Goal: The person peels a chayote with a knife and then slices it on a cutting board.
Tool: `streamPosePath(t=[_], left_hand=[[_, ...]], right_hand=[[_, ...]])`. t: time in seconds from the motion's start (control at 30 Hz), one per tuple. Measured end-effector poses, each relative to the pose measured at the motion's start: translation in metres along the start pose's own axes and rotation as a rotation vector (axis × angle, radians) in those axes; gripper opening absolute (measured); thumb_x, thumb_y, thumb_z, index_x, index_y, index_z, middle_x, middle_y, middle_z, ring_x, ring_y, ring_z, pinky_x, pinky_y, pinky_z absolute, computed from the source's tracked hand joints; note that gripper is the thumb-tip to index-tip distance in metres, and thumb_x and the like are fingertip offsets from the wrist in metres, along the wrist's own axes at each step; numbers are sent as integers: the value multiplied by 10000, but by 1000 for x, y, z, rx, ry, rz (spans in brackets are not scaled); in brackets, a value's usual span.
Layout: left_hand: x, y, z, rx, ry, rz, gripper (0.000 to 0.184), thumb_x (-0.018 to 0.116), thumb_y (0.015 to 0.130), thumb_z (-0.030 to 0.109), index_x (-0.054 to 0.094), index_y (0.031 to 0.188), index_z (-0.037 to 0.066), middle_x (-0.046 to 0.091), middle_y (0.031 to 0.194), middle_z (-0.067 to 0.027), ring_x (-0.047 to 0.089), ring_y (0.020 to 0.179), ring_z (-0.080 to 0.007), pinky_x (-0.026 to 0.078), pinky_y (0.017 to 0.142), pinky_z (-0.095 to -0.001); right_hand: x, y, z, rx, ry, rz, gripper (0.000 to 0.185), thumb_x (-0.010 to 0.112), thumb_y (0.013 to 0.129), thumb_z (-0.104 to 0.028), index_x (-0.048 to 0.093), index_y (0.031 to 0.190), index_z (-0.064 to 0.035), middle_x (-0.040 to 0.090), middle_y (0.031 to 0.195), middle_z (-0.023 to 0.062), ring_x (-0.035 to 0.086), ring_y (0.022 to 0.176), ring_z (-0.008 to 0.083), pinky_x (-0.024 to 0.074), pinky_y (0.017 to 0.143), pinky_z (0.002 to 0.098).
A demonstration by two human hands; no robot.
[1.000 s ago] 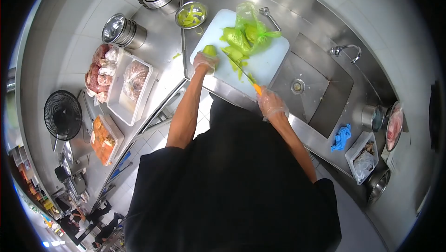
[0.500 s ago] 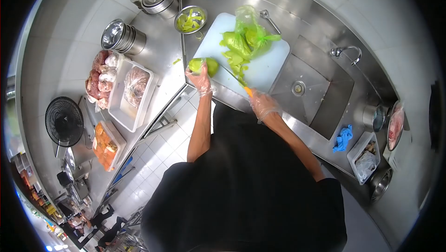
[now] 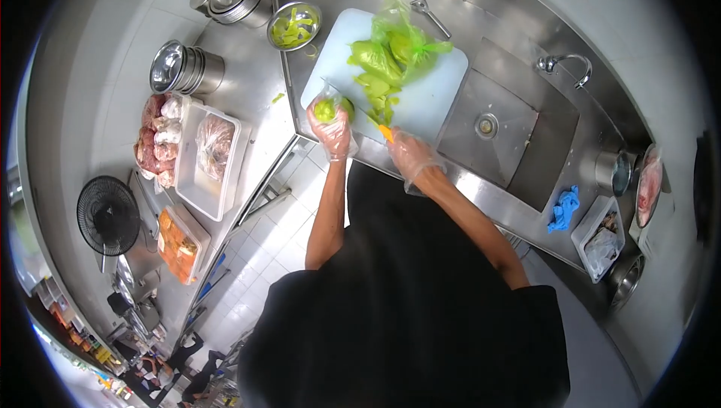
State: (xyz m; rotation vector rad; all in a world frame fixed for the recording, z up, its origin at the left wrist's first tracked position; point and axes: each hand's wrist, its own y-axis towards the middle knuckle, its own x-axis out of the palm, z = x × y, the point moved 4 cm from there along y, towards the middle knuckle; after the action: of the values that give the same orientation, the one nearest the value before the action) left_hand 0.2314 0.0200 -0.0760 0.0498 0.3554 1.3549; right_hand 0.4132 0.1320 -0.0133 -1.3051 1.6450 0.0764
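My left hand (image 3: pixel 331 128), in a clear plastic glove, is wrapped round a round green fruit (image 3: pixel 325 110) at the left front corner of a white cutting board (image 3: pixel 428 111). Gripped in my gloved right hand (image 3: pixel 411 154) is a knife with an orange handle (image 3: pixel 385 133), its blade pointing toward the fruit. Whether the blade touches the fruit I cannot tell. Pale green peelings (image 3: pixel 379 100) lie on the board. Behind them sits a thin green plastic bag (image 3: pixel 398 21) with green fruit in and beside it.
A steel bowl of peelings (image 3: pixel 295 26) stands left of the board, a sink (image 3: pixel 499 145) on its right. Another metal utensil (image 3: pixel 431 17) lies behind. On the left counter are stacked steel pots (image 3: pixel 184 68), a white tub with bagged meat (image 3: pixel 214 149) and a black fan (image 3: pixel 109 215).
My left hand has turned and its fingers now cover more of the fruit. My right hand has shifted left with the knife, closer to the fruit. The whole view has tilted slightly.
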Motion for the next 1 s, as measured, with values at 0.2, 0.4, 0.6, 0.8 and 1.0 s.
streamPosePath(t=[0.2,0.4,0.6,0.8,1.0], left_hand=[[0,-11,5,30,39,60,475,716,866,61,534,1297,-18,557,1228,-144,563,1165,-270,434,1062,-402],[0,-15,-13,90,178,47,558,718,804,56,512,1320,3,549,1246,-169,546,1183,-328,410,1075,-446],[-3,-17,-15,192,270,2,608,717,776,70,502,1339,-4,537,1272,-172,539,1198,-331,404,1084,-457],[-2,-20,-7,190,291,12,486,667,870,134,517,1307,-20,525,1288,-196,526,1215,-352,397,1092,-491],[-5,-21,-12,169,272,6,509,671,872,162,512,1318,-23,513,1309,-197,511,1232,-356,385,1100,-500]], right_hand=[[-18,-54,-4,130,84,-17,307,514,1067,-318,490,1222,-55,723,898,248,695,856,484,545,759,596],[-19,-61,4,139,79,-53,279,523,1062,-298,495,1183,-49,724,883,244,704,821,469,553,735,592],[-13,-30,8,153,77,-93,273,525,1054,-280,510,1162,-29,730,867,227,709,835,461,558,748,584],[-2,26,6,86,89,-92,293,549,1041,-286,529,1172,-25,729,820,223,717,795,457,567,707,573],[53,98,15,-79,200,51,297,584,1024,-273,553,1144,-3,709,806,257,695,768,484,544,675,585]])
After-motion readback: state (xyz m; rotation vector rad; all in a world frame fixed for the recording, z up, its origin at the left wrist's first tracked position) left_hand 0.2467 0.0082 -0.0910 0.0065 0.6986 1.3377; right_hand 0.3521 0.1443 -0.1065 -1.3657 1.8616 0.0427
